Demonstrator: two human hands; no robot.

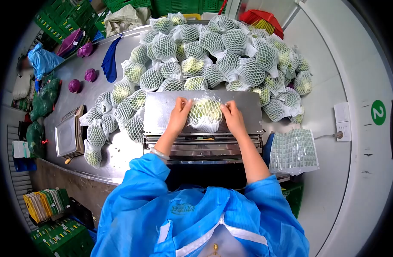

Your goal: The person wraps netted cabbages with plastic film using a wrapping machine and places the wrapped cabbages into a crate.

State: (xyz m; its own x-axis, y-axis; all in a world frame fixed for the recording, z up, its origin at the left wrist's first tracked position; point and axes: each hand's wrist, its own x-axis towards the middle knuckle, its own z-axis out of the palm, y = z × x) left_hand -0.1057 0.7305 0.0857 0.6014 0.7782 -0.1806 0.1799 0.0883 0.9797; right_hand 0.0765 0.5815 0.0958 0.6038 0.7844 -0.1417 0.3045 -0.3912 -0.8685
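Note:
A pale green cabbage (206, 110) in a white foam net sits on the flat metal top (159, 109) of a wrapping machine. Shiny clear plastic film (208, 95) shows around its upper side. At the cabbage's left side, my left hand (179, 115) has its thumb and fingers pinched together at the film. My right hand (233, 117) pinches in the same way at the right side. The film between the fingertips is hard to make out. Below the cabbage runs the machine's metal roller section (196, 147).
Many netted cabbages (211, 43) are heaped behind and left of the machine. A scale (68, 137) and purple cabbages (74, 86) are on the left. A sheet of labels (293, 152) lies at the right, near a wall socket (343, 130). Another person's blue sleeve (44, 61) shows far left.

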